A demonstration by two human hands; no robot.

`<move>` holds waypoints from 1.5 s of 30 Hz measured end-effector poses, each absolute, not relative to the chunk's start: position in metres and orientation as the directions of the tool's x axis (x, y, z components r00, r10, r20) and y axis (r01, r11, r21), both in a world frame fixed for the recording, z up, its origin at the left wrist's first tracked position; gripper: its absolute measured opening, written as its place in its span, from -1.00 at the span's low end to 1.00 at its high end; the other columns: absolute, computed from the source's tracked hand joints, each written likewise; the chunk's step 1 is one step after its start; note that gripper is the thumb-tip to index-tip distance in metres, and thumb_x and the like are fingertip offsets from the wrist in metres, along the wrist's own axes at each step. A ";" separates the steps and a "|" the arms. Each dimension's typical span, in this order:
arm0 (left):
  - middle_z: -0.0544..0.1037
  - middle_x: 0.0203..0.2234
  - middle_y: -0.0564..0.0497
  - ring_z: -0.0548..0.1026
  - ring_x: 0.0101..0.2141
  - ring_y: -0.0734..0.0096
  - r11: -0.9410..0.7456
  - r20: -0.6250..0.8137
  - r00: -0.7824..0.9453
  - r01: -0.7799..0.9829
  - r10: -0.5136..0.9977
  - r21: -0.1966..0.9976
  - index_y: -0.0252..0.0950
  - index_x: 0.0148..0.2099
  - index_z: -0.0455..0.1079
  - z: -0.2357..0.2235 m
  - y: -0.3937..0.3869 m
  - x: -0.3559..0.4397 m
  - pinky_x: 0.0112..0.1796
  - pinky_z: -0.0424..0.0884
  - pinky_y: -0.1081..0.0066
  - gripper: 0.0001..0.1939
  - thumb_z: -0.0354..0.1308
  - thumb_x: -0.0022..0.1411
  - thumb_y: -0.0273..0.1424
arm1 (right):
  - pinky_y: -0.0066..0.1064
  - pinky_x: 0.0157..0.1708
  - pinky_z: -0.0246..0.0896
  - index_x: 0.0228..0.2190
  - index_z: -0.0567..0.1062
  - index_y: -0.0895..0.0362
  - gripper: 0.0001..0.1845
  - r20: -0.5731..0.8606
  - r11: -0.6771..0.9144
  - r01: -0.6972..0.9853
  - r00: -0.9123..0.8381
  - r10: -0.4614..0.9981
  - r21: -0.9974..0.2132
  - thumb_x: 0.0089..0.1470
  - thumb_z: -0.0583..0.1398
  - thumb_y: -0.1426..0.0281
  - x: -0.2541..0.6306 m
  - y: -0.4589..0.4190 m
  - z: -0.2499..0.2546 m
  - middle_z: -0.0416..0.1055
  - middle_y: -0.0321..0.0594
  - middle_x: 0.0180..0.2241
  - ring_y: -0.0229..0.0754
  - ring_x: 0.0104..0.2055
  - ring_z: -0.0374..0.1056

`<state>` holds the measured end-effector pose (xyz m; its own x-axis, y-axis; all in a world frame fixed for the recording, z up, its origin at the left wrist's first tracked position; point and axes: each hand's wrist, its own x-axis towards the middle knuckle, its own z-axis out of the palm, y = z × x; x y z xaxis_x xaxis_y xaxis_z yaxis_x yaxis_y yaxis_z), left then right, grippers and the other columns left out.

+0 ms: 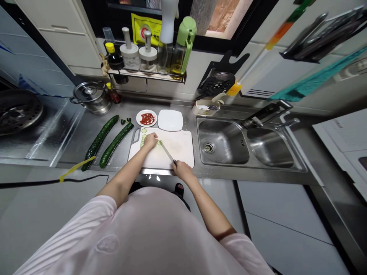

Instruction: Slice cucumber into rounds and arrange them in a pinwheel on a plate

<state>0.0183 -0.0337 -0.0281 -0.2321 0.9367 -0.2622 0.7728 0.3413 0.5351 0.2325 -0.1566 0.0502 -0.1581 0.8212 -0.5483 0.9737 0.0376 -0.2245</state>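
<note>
While slicing: on the white cutting board [180, 147].
Left hand [150, 140]: fingers pressed on a cucumber piece [159, 142].
Right hand [182, 169]: fingers wrapped round the knife [168, 153].
Slices [142, 140]: left of the hand.

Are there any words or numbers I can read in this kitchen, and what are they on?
No text can be read here.
Yellow packet behind the shelf: a red round mark and print, too blurred to read.
Pink shirt: a faint round emblem, not readable.
Dark bottle with the yellow cap: label too small to read.
The left hand holds a cucumber piece and the right hand a knife; neither shows lettering.
</note>
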 end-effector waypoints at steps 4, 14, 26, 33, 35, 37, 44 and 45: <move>0.56 -0.32 0.00 0.47 -0.27 0.32 0.347 -0.265 -0.238 0.772 0.935 0.533 -0.17 -0.27 0.44 -0.032 -0.032 0.017 -0.23 0.31 0.40 -0.87 0.22 0.05 -0.38 | -0.28 -0.16 0.22 -0.12 0.47 0.19 -0.53 -0.559 0.036 0.972 -0.164 0.813 -0.233 0.26 -0.07 0.15 0.229 -0.152 0.052 0.47 0.08 -0.12 0.03 -0.07 0.41; 0.56 -0.34 0.03 0.47 -0.30 0.37 0.363 -0.288 -0.238 0.757 0.928 0.543 -0.18 -0.27 0.45 -0.032 -0.030 0.016 -0.27 0.30 0.45 -0.86 0.24 0.04 -0.39 | -0.28 -0.17 0.23 -0.11 0.46 0.20 -0.54 -0.575 0.049 0.977 -0.162 0.802 -0.207 0.26 -0.06 0.18 0.228 -0.151 0.060 0.47 0.08 -0.11 0.04 -0.06 0.41; 0.56 -0.33 0.02 0.47 -0.27 0.35 0.348 -0.273 -0.231 0.764 0.934 0.544 -0.19 -0.27 0.46 -0.033 -0.031 0.016 -0.23 0.31 0.44 -0.85 0.24 0.04 -0.40 | -0.28 -0.17 0.22 -0.11 0.47 0.21 -0.54 -0.570 0.046 0.976 -0.161 0.806 -0.211 0.25 -0.05 0.17 0.236 -0.156 0.053 0.47 0.08 -0.11 0.04 -0.05 0.41; 0.56 -0.34 0.03 0.47 -0.25 0.35 0.357 -0.277 -0.238 0.756 0.931 0.549 -0.18 -0.26 0.46 -0.033 -0.031 0.016 -0.22 0.32 0.44 -0.84 0.25 0.03 -0.40 | -0.31 -0.17 0.20 -0.12 0.47 0.22 -0.51 -0.577 0.046 0.979 -0.156 0.802 -0.201 0.27 -0.07 0.14 0.246 -0.168 0.056 0.47 0.10 -0.11 0.03 -0.05 0.40; 0.56 -0.34 0.03 0.47 -0.25 0.34 0.356 -0.277 -0.237 0.755 0.931 0.551 -0.18 -0.26 0.46 -0.031 -0.031 0.016 -0.22 0.32 0.44 -0.84 0.25 0.02 -0.41 | -0.32 -0.18 0.20 -0.13 0.47 0.21 -0.52 -0.580 0.044 0.979 -0.153 0.800 -0.197 0.27 -0.06 0.14 0.246 -0.169 0.056 0.48 0.09 -0.11 0.02 -0.05 0.40; 0.56 -0.34 0.03 0.47 -0.25 0.34 0.352 -0.274 -0.234 0.760 0.933 0.547 -0.18 -0.27 0.46 -0.030 -0.032 0.016 -0.22 0.32 0.43 -0.85 0.25 0.03 -0.41 | -0.32 -0.18 0.21 -0.13 0.47 0.21 -0.52 -0.578 0.041 0.979 -0.150 0.802 -0.198 0.27 -0.06 0.14 0.246 -0.169 0.056 0.48 0.09 -0.12 0.03 -0.06 0.41; 0.56 -0.33 0.02 0.47 -0.27 0.35 0.359 -0.284 -0.237 0.763 0.929 0.537 -0.18 -0.27 0.46 -0.029 -0.031 0.017 -0.21 0.31 0.44 -0.85 0.25 0.03 -0.41 | -0.29 -0.17 0.22 -0.12 0.47 0.20 -0.52 -0.580 0.046 0.979 -0.155 0.800 -0.199 0.26 -0.07 0.14 0.237 -0.159 0.055 0.48 0.09 -0.11 0.03 -0.06 0.41; 0.56 -0.32 0.02 0.47 -0.27 0.35 0.360 -0.285 -0.237 0.762 0.929 0.539 -0.18 -0.27 0.46 -0.029 -0.031 0.017 -0.21 0.31 0.44 -0.85 0.25 0.03 -0.41 | -0.29 -0.17 0.22 -0.12 0.47 0.20 -0.52 -0.581 0.046 0.979 -0.155 0.799 -0.198 0.26 -0.07 0.15 0.235 -0.157 0.055 0.47 0.09 -0.11 0.04 -0.05 0.41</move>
